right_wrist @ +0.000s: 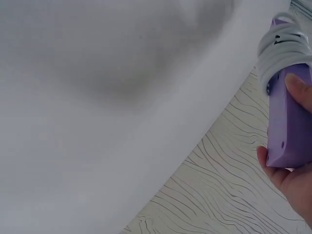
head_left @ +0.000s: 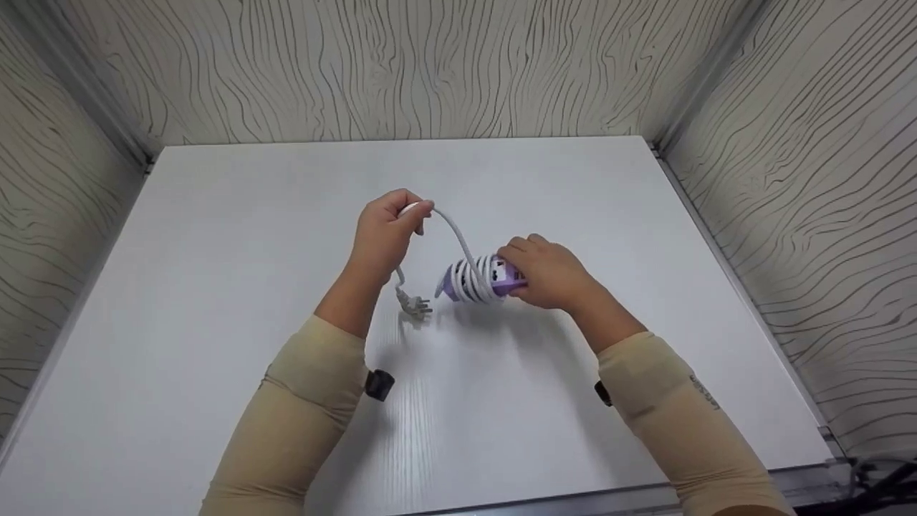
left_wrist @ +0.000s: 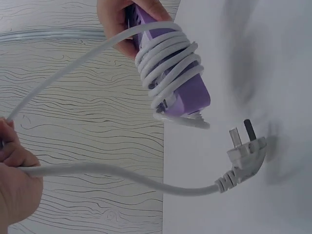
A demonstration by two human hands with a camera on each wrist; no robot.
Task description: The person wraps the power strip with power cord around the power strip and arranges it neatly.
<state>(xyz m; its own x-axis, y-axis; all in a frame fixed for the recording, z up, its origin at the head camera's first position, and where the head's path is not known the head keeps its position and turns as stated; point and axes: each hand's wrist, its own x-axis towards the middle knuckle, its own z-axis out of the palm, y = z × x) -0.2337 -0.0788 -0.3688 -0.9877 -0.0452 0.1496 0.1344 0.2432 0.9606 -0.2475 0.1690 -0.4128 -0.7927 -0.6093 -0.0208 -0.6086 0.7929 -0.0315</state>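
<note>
A purple and white power strip (head_left: 511,278) is held up over the table by my right hand (head_left: 550,272), which grips one end of it. Several turns of its white cord (left_wrist: 168,61) are wound round the strip's other end. My left hand (head_left: 387,228) pinches the cord's free length above and to the left of the strip, and a stretch of cord arches between the two. Below the left hand dangles the plug (head_left: 414,305), its metal prongs pointing toward the strip. In the right wrist view, the thumb (right_wrist: 298,88) presses along the purple casing.
The white tabletop (head_left: 236,236) lies under both hands. Wood-grain patterned panels (head_left: 430,72) stand behind it and at both sides. A metal rail (head_left: 630,498) runs along the front edge, with dark cables (head_left: 885,487) at the front right corner.
</note>
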